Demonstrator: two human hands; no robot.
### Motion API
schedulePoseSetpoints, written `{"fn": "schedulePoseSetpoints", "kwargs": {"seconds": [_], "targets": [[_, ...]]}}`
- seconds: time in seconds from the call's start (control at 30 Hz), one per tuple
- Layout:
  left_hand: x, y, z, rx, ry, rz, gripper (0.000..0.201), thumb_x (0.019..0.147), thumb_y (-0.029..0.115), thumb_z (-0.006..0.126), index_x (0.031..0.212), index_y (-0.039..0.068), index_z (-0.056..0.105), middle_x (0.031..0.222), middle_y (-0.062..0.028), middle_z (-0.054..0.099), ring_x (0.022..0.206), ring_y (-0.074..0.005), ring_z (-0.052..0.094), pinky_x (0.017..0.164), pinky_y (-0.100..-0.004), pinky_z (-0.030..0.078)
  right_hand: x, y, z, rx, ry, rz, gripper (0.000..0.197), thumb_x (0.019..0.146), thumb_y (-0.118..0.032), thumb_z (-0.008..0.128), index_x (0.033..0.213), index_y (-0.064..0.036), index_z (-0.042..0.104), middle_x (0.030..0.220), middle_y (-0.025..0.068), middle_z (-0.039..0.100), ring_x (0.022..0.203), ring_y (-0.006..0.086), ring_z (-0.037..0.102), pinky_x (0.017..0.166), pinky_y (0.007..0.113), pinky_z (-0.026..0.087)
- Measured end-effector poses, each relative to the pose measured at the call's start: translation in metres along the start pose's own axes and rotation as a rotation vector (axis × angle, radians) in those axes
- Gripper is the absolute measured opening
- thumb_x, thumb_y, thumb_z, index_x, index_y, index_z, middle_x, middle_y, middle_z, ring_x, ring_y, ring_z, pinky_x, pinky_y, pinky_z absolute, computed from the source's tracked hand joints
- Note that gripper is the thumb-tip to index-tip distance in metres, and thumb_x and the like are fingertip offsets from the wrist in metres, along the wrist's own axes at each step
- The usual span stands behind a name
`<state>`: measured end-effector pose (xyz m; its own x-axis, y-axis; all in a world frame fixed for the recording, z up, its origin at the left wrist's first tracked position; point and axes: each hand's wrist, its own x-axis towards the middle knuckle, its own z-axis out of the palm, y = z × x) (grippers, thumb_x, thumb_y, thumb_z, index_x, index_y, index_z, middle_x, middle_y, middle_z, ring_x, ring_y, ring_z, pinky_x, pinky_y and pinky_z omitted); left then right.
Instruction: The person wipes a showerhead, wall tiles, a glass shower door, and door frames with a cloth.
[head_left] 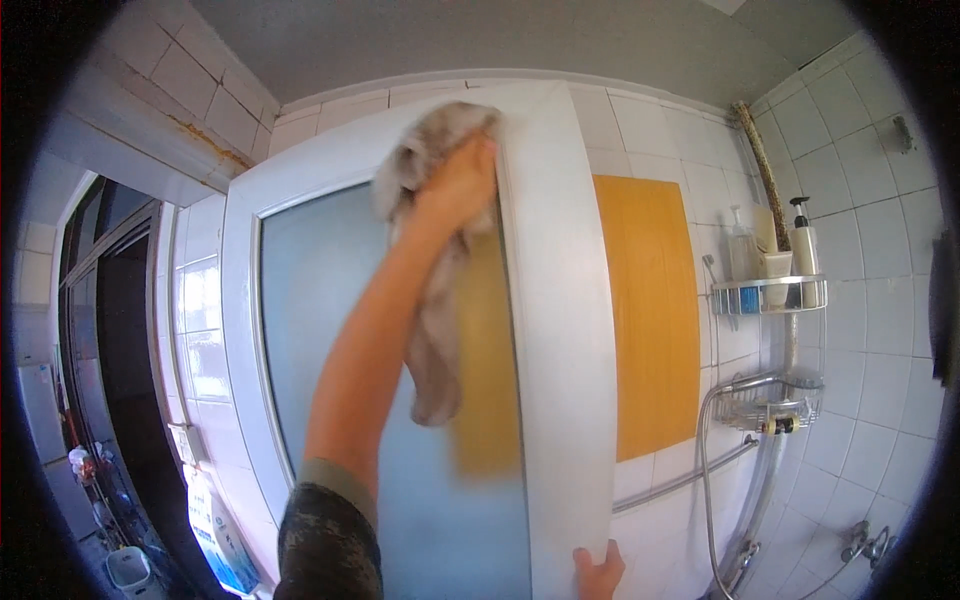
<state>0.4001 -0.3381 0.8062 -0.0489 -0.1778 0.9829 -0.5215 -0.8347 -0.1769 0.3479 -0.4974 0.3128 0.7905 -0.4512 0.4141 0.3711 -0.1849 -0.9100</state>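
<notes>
A white-framed door (565,330) with a frosted glass pane (330,300) stands in front of me. My left hand (462,185), its arm raised, is closed on a crumpled grey-beige cloth (432,350). It presses the cloth against the upper right of the door, where pane and frame meet. The cloth's lower end hangs down over the glass. Low in the view, my right hand (598,577) is at the door's right edge, thumb and finger around it. Most of that hand is cut off by the lower rim.
An orange-yellow panel (650,315) is on the tiled wall behind the door. Right of it are a corner rack (770,290) with bottles, a lower rack (770,400) and a shower hose (708,480). A dark doorway (130,350), a bottle (215,530) and a bin (130,570) are at left.
</notes>
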Motion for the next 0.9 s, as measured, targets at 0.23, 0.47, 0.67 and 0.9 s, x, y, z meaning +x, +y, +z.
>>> {"fn": "schedulePoseSetpoints", "kwargs": {"seconds": [0.23, 0.47, 0.67, 0.9], "targets": [[0.039, 0.033, -0.017, 0.066, -0.028, -0.092, 0.053, 0.094, 0.044, 0.029, 0.125, 0.007, 0.05, 0.123, -0.019, 0.053, 0.115, -0.0365, 0.048, 0.099, -0.0392, 0.036, -0.009, 0.013, -0.001, 0.118, -0.096, -0.044, 0.036, 0.08, -0.026, 0.065, 0.101, 0.0012, 0.055, 0.085, 0.0104, 0.063, 0.079, 0.0191, 0.059, 0.071, 0.033, 0.048], [-0.099, 0.063, 0.051, -0.284, -0.346, -0.02, 0.049, 0.095, 0.038, 0.032, 0.118, 0.0, 0.053, 0.118, -0.024, 0.054, 0.114, -0.0368, 0.048, 0.1, -0.0415, 0.033, 0.011, 0.045, 0.011, 0.27, -0.06, -0.123, 0.041, 0.083, -0.04, 0.06, 0.089, -0.0004, 0.054, 0.068, 0.0065, 0.058, 0.062, 0.016, 0.054, 0.058, 0.031, 0.045], [-0.283, 0.139, -0.025, 0.06, 0.004, 0.38, 0.035, 0.083, 0.024, 0.057, 0.116, 0.01, 0.056, 0.115, -0.0086, 0.056, 0.1, -0.0256, 0.056, 0.084, -0.0357, 0.046, 0.014, 0.046, 0.01, 0.237, -0.118, -0.203, 0.048, 0.098, -0.037, 0.026, 0.101, 0.0019, 0.052, 0.088, 0.0075, 0.057, 0.082, 0.0126, 0.05, 0.076, 0.028, 0.041], [-0.301, 0.126, -0.013, -0.233, -0.435, 0.067, 0.036, 0.086, 0.021, 0.052, 0.119, 0.006, 0.052, 0.115, -0.0075, 0.056, 0.101, -0.0203, 0.054, 0.085, -0.0307, 0.045, 0.007, 0.043, 0.002, 0.252, -0.172, -0.15, 0.049, 0.098, -0.039, 0.026, 0.101, 0.0033, 0.052, 0.091, 0.0075, 0.057, 0.084, 0.0137, 0.05, 0.077, 0.028, 0.041]]}}
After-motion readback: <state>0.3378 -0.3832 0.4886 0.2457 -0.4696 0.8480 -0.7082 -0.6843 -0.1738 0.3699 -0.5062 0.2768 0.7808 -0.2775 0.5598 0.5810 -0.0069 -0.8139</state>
